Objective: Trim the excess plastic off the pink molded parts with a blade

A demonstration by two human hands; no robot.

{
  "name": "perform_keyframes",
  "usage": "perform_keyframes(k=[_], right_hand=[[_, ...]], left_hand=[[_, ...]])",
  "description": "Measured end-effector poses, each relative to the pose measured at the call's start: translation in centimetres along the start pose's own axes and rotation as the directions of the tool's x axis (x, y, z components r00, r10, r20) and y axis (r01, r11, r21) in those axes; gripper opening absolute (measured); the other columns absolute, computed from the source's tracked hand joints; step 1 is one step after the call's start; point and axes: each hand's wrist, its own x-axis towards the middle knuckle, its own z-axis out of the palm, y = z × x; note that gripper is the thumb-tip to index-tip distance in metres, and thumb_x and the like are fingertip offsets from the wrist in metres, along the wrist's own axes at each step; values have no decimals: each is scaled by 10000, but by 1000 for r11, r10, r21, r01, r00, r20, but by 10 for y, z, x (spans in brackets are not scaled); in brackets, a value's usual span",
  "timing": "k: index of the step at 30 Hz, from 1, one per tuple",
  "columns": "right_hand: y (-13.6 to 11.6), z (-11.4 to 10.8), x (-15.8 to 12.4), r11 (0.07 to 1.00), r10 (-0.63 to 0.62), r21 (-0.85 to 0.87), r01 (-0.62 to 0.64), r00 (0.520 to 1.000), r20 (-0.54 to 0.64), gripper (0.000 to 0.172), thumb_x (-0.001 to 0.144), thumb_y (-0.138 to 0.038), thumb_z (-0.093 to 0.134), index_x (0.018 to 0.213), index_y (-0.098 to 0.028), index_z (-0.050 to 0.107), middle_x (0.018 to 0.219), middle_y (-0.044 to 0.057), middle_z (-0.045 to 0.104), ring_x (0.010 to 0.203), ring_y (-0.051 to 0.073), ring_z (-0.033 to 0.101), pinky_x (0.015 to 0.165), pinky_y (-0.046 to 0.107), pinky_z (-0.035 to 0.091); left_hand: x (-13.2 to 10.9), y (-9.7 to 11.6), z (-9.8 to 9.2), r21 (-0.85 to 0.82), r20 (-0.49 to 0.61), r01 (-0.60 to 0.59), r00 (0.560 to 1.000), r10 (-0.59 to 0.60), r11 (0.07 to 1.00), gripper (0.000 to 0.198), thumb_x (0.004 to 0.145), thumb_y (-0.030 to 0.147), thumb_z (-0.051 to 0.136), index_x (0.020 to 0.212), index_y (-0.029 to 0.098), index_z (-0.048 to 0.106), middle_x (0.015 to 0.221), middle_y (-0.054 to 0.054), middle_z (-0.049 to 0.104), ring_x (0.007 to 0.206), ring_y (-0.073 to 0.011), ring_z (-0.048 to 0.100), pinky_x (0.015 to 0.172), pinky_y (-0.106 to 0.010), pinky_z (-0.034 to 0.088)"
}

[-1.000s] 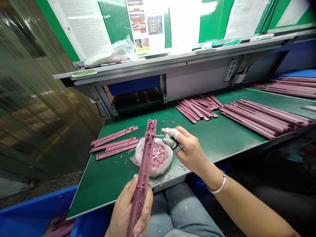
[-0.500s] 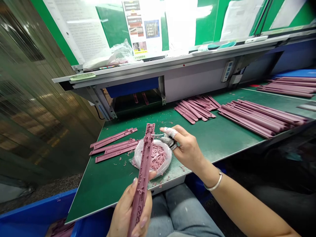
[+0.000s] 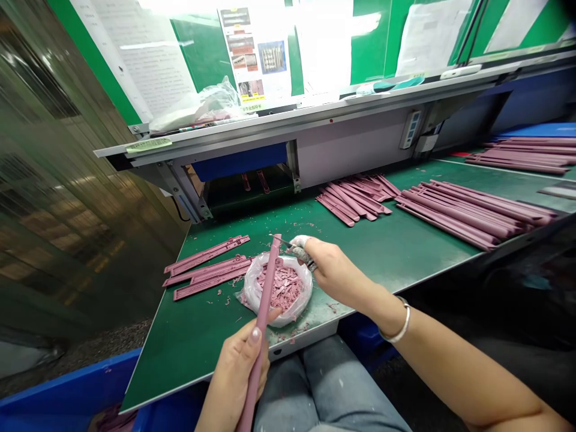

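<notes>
My left hand (image 3: 243,363) is wrapped round the lower part of a long pink plastic strip (image 3: 268,288), which slants up over a bag of pink shavings (image 3: 285,288). The strip shows its smooth, narrow side. My right hand (image 3: 326,261), with white wraps on its fingers, is closed on a small thin-bladed tool (image 3: 283,241). The blade lies at the upper end of the strip; whether it touches cannot be made out. Several pink strips (image 3: 207,270) lie left of the bag, ribbed side up.
On the green table (image 3: 202,333), pink strips lie in a pile (image 3: 355,198) behind and in a row (image 3: 472,213) to the right. A shelf edge (image 3: 315,112) crosses behind. Blue bins (image 3: 67,390) stand below left.
The strip in my left hand has turned from its ribbed face to a smooth side, and its top end is slightly lower. My right hand has rotated, with the blade now across the strip's end.
</notes>
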Motion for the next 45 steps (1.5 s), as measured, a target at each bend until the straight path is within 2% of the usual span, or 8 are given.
perform_keyframes(k=[6,20,27,31,35,38,41,45], right_hand=[[-18,4,3,961,127,-256,-107,990,66,53,877,-182,448,827,-199,445,790,26,554,651,164,483,561,260,279],[-47,55,-26,944,114,-326,-46,974,194,41,868,-220,524,881,-190,547,848,45,615,727,186,563,559,278,301],[-70,90,-87,978,-186,-17,210,897,401,178,778,-300,660,838,-182,541,787,44,594,678,194,541,569,278,371],[-66,86,-84,914,12,392,-106,972,234,236,848,-362,625,916,-190,479,723,-21,512,596,117,446,552,231,356],[-60,75,-66,627,200,724,-288,958,207,258,890,-377,573,816,-215,386,659,-71,363,549,80,314,500,196,294],[-55,61,-61,504,233,787,-356,933,273,286,850,-390,633,835,-210,411,693,-62,382,590,86,332,535,201,329],[-47,40,-57,568,70,770,-293,948,309,142,914,-313,532,862,-199,465,778,-23,475,675,107,436,642,227,402],[-29,10,-49,842,-90,533,-84,953,291,177,881,-78,367,888,-196,499,851,22,554,765,144,500,722,270,423]], left_hand=[[5,-6,0,240,-99,-82,989,109,967,510,825,576,558,1148,199,678,399,64,345,333,-92,247,303,-208,214],[40,8,8,127,-203,-205,952,227,971,402,726,516,705,865,140,721,451,46,451,387,-83,360,368,-200,307],[72,36,-9,87,-344,-347,869,355,934,572,824,559,568,1231,159,589,516,89,330,405,-65,306,376,-171,283],[74,36,-4,150,-373,-463,792,483,874,567,900,554,417,1304,168,516,532,97,280,400,-68,280,379,-171,275],[64,23,-5,330,-275,-472,780,562,817,425,856,416,574,1201,171,614,909,-65,640,747,-165,617,643,-278,507],[50,20,-19,746,74,-561,605,792,359,435,803,179,663,1225,260,598,1378,-96,495,1328,-284,384,1092,-477,288],[37,31,-32,697,679,-632,430,595,-340,372,868,65,536,1198,231,588,1222,-107,606,1257,-259,463,1099,-519,255],[29,52,-40,565,812,-706,387,437,-427,328,895,93,520,1219,136,546,959,-106,647,940,-208,570,832,-349,479]])
